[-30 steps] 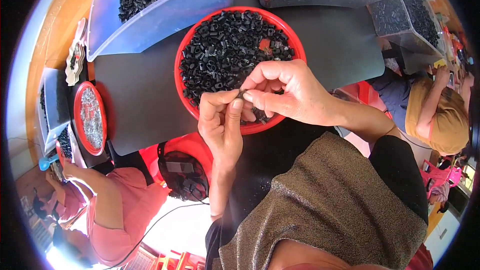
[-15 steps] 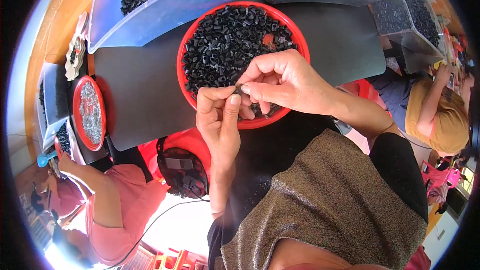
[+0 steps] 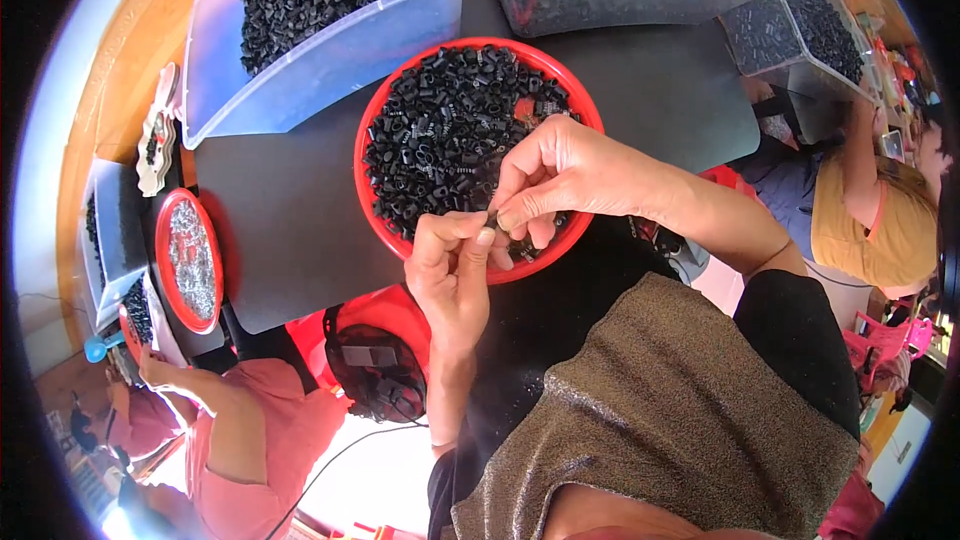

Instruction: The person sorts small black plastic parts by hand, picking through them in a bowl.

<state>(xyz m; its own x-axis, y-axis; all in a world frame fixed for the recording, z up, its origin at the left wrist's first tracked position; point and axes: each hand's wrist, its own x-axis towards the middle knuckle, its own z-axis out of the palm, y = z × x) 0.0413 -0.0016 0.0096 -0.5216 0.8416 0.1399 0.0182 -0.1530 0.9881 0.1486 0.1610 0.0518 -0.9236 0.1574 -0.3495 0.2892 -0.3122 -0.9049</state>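
Note:
My left hand (image 3: 452,275) and my right hand (image 3: 560,178) meet over the near edge of a round red basin (image 3: 368,120). Between their fingertips is a small dark piece (image 3: 491,221), pinched from both sides; the fingers cover most of it, so its exact shape is hidden. Small black plastic parts (image 3: 425,125), short and tube-like, fill the basin, with several tiny metal springs scattered among them. A red scrap (image 3: 525,110) lies on the heap just beyond my right hand.
Behind the basin stand a translucent bin (image 3: 330,35) of black parts and a clear bin (image 3: 620,2) holding a tray of small silvery pieces. Another red basin (image 3: 215,280) of silvery pieces sits left on the dark table (image 3: 280,230). Co-workers sit on both sides, one in pink (image 3: 255,430).
The basin and bins sit lower in the picture, as the view has tilted. Both hands keep their fingertips together on the small dark piece, with the fingers slightly shifted.

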